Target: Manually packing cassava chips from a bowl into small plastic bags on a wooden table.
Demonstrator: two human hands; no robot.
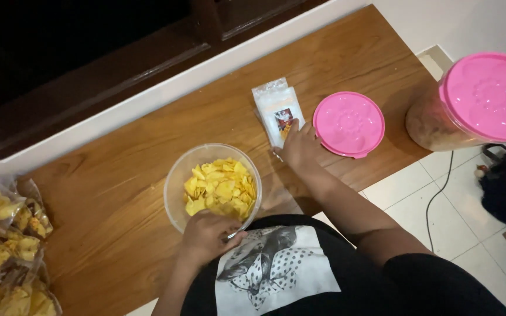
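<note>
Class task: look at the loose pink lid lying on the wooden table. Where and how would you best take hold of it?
Pinch the pink lid at its small tab on the near rim, coming from the person's side. It lies flat on the wooden table, so the tab probably offers the easiest purchase. The right hand is already beside it.

Your clear tub [178, 175] is standing upright and uncovered on the wooden worktop [118, 169], holding a heap of yellow chips [222, 187]. Your small white packet [276, 110] is lying flat just beside the pink lid [349, 123].
</note>
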